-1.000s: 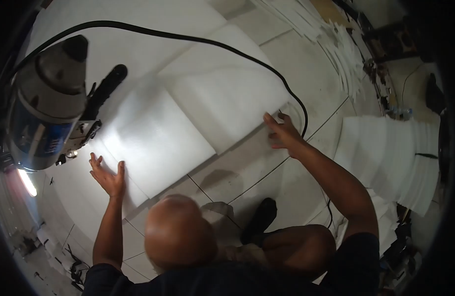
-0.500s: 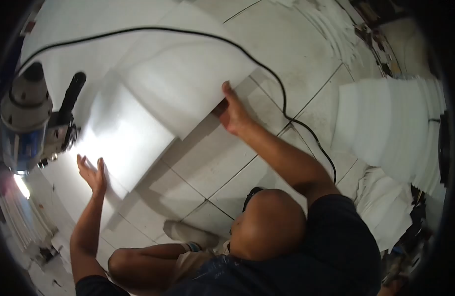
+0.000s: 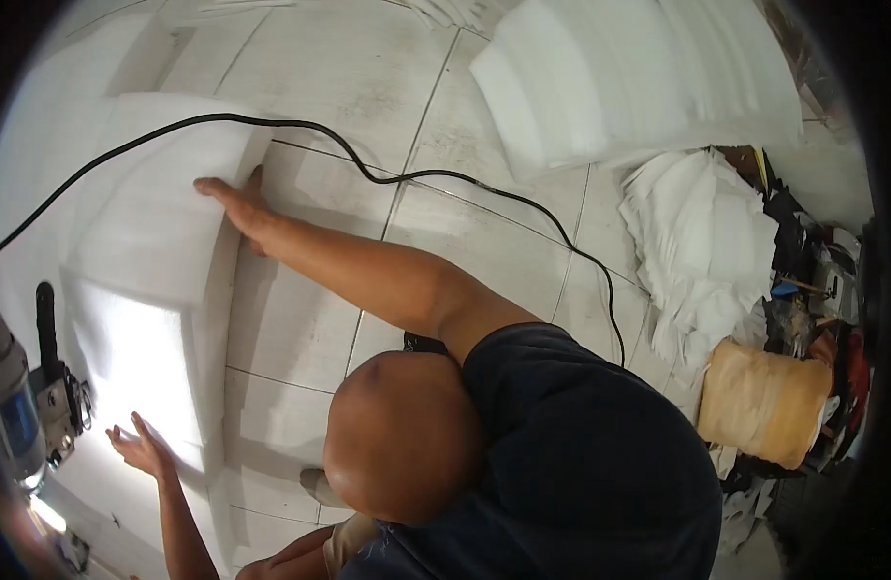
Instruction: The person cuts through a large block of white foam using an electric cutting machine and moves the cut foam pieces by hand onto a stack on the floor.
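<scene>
White foam-like sheets (image 3: 141, 246) lie in a thick stack on the left, brightly lit at the lower part. My right hand (image 3: 242, 208) rests at the far right edge of the stack, its thumb stretched over the top and other fingers against the side. At the near end, my left hand (image 3: 141, 449) is open, fingers spread beside the lit sheets; whether it touches them I cannot tell. Close to it stands a blue and grey power tool (image 3: 20, 425) with a black side handle, partly cut off by the view's edge.
A black cable (image 3: 445, 174) runs across the stack and tiled floor (image 3: 310, 213). More white sheets (image 3: 639, 77) are piled at the upper right. Below them lie crumpled white pieces (image 3: 697, 242), a tan block (image 3: 764, 401) and mixed scraps. A person's head and dark shirt fill the lower middle.
The view has swung, so the stack and tool sit farther left. The right hand has shifted along the sheets' edge, and the sheets' right edges look more even.
</scene>
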A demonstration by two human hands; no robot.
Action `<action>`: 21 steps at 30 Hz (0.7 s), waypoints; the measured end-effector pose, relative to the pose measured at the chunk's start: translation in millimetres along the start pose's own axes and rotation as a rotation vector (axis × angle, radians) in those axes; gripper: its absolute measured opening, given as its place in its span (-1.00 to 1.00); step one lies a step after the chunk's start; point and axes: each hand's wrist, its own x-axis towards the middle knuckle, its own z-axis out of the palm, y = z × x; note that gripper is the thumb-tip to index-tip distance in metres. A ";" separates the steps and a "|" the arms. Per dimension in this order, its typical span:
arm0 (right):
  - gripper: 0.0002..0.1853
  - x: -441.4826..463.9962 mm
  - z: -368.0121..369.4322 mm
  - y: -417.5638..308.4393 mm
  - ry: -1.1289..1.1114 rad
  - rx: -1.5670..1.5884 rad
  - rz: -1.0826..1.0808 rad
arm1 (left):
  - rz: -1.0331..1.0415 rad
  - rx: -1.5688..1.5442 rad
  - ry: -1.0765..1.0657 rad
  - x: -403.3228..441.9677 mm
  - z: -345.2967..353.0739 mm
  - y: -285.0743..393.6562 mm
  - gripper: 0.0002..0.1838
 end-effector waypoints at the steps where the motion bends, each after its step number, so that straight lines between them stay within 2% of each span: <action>1: 0.47 -5.3 3.2 -3.8 -0.013 -0.021 -0.003 | 0.001 -0.027 -0.010 -2.8 -0.2 7.6 -0.08; 4: 0.42 -12.2 12.3 -8.5 0.062 0.025 0.019 | -0.038 -0.041 -0.035 -3.6 -2.7 16.1 -0.09; 6: 0.45 2.2 8.7 3.5 0.034 0.129 -0.143 | 0.005 0.074 -0.009 -6.3 2.4 18.5 -0.09; 8: 0.45 9.5 9.0 5.6 0.078 0.096 -0.088 | -0.009 0.047 -0.018 -3.5 7.9 12.6 -0.10; 10: 0.27 3.9 9.4 10.6 0.107 0.172 -0.207 | -0.010 0.034 -0.014 -7.2 7.3 18.5 -0.11; 13: 0.21 0.5 10.3 14.6 0.078 0.230 -0.258 | -0.017 0.017 -0.007 -8.9 9.0 23.3 -0.11; 14: 0.21 1.1 11.1 15.1 0.071 0.220 -0.251 | -0.012 0.022 -0.003 -11.0 8.3 23.2 -0.10; 16: 0.15 5.0 9.9 9.0 0.067 0.243 -0.096 | -0.038 0.013 -0.018 -10.5 5.8 26.2 -0.09; 17: 0.44 10.6 4.7 8.9 0.028 0.232 -0.119 | -0.056 0.001 -0.030 -10.6 5.7 29.0 -0.09; 18: 0.44 11.0 2.7 10.1 0.024 0.223 -0.119 | -0.065 -0.003 -0.029 -11.5 5.7 32.9 -0.09; 21: 0.43 37.9 -6.3 28.4 0.109 0.241 -0.318 | -0.047 -0.087 0.013 -12.7 9.7 28.3 -0.12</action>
